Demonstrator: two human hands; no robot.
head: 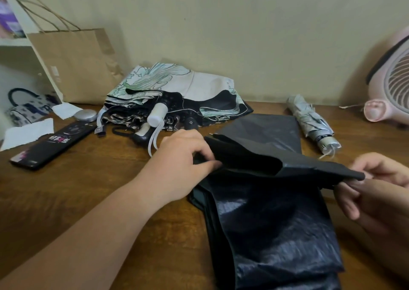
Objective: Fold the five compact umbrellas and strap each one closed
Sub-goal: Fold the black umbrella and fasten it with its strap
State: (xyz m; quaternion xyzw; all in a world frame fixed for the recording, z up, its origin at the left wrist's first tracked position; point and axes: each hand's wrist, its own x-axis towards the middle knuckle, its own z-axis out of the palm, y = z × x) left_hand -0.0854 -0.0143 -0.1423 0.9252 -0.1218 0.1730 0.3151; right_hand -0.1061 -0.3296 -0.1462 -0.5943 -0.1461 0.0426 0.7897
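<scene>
While the black umbrella (276,223) lay across the near middle of the wooden counter (110,179), its glossy canopy spread loose toward the lower edge of the view, both hands were on one raised panel of its fabric (298,165). The left hand (183,156) had its fingers curled and its thumb pressed on the panel's left end, pinching the cloth. The right hand (380,187) pinched the panel's narrow right end between thumb and fingertips, so the fold was stretched taut between the two, lifted off the rest of the canopy.

Behind the left hand sat a heap of unfolded umbrellas (177,90), a pale floral one on top and a white handle (157,113) poking forward. A silver umbrella (309,121) lay rolled up at the back right; whether it was strapped could not be told. A brown paper bag (75,66) stood against the wall at left, and a pink fan (391,79) at far right.
</scene>
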